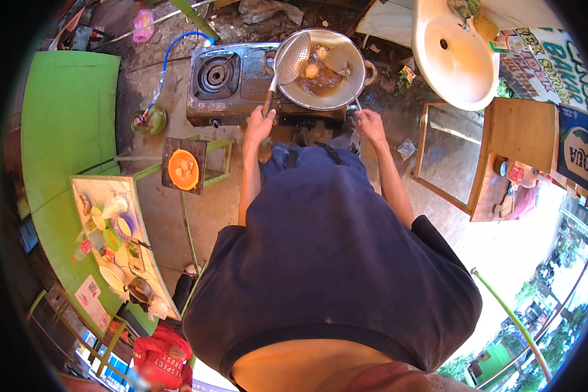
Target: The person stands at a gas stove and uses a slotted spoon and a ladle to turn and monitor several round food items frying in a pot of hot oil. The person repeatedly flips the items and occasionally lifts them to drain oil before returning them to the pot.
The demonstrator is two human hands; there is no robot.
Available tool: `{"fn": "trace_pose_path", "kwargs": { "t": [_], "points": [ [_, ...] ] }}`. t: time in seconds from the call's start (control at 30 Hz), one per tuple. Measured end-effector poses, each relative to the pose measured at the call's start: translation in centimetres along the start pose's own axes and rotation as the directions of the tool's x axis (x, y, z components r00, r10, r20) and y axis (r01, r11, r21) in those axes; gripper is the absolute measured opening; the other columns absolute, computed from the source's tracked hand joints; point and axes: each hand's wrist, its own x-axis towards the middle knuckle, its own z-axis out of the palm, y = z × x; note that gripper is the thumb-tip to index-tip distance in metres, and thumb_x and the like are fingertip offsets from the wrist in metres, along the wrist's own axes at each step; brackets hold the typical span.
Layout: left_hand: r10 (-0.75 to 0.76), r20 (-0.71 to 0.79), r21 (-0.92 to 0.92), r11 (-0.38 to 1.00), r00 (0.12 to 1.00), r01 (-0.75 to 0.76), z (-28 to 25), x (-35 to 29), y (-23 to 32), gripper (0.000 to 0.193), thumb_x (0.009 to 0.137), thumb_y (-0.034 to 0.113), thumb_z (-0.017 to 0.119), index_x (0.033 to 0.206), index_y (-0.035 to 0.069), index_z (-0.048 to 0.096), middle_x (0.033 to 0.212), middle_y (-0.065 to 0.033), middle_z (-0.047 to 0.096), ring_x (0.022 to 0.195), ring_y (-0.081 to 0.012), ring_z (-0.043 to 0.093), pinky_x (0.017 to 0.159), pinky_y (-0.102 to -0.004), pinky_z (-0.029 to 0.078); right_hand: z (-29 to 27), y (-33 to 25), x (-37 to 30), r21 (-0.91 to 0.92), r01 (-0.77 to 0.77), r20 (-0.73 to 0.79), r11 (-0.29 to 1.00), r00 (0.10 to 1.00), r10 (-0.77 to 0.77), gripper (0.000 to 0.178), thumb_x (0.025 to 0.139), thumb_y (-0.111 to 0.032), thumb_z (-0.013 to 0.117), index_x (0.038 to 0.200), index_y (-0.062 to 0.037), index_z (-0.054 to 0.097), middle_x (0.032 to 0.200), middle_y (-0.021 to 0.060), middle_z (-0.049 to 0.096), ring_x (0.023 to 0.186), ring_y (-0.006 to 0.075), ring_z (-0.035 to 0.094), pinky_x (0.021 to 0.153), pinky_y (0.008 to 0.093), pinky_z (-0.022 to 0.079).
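Over a wide metal pan point(320, 102) of brown liquid, my left hand point(259, 127) grips the wooden handle of a perforated skimmer point(293, 57). The skimmer's round head lies across the pan's left side. My right hand point(371, 126) is closed round the thin handle of a spatula point(337, 63). Its blade reaches into the right part of the pan. Between the two tools, a few pale round pieces of food point(311, 70) sit in the liquid; what they are I cannot tell. The pan stands on the right side of a two-burner gas stove point(251, 75).
An orange bowl point(174, 171) of pale round pieces stands on a small stool left of me. Farther left is a table point(157, 274) with bowls and bags. A blue hose runs to a green gas cylinder point(151, 121). A washbasin point(431, 78) is at right. A person in red point(160, 359) is behind.
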Motion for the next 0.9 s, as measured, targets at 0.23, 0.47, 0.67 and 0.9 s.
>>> {"fn": "trace_pose_path", "kwargs": {
  "t": [0.23,0.47,0.67,0.9],
  "points": [
    [0.067,0.054,-0.051,0.997,0.996,-0.064,2.3,0.8,-2.2,0.032,0.098,0.033,0.063,0.102,0.001,0.059,0.074,-0.0036,0.059,0.065,-0.0137,0.056,0.060,-0.0329,0.045,0.4,0.4,1.9,-0.032,-0.109,0.065,0.994,0.992,0.111,0.025,0.097,-0.023,0.058,0.103,-0.0028,0.072,0.067,0.0001,0.060,0.051,0.0100,0.053,0.044,0.0283,0.043],
    [0.001,0.078,-0.187,0.982,0.997,0.014,2.3,0.6,-1.3,0.031,0.098,0.032,0.063,0.108,0.003,0.057,0.072,-0.0013,0.056,0.059,-0.0099,0.050,0.052,-0.0282,0.040,-0.7,-0.9,0.0,0.067,-0.122,0.140,0.990,0.984,0.112,0.026,0.100,-0.024,0.054,0.107,-0.0032,0.069,0.065,-0.0024,0.055,0.052,0.0076,0.049,0.047,0.0261,0.043],
    [0.029,-0.061,-0.035,0.999,0.998,-0.031,1.5,1.5,-2.5,0.036,0.096,0.034,0.064,0.107,-0.001,0.059,0.075,-0.0055,0.060,0.068,-0.0153,0.057,0.064,-0.0328,0.046,-1.5,-2.6,-2.7,-0.046,-0.037,0.231,0.998,0.972,0.047,0.021,0.102,-0.023,0.054,0.102,-0.0066,0.067,0.065,-0.0055,0.050,0.049,0.0036,0.039,0.044,0.0220,0.032],
    [-0.011,0.062,-0.102,0.995,0.998,0.017,0.8,1.4,-2.3,0.040,0.095,0.033,0.064,0.107,-0.005,0.058,0.088,-0.0188,0.065,0.085,-0.0302,0.064,0.077,-0.0406,0.048,-2.7,-2.6,-3.5,-0.043,-0.084,0.176,0.996,0.980,0.090,0.024,0.100,-0.021,0.054,0.104,-0.0037,0.070,0.066,-0.0033,0.054,0.053,0.0073,0.048,0.047,0.0264,0.041]
  ]
}}
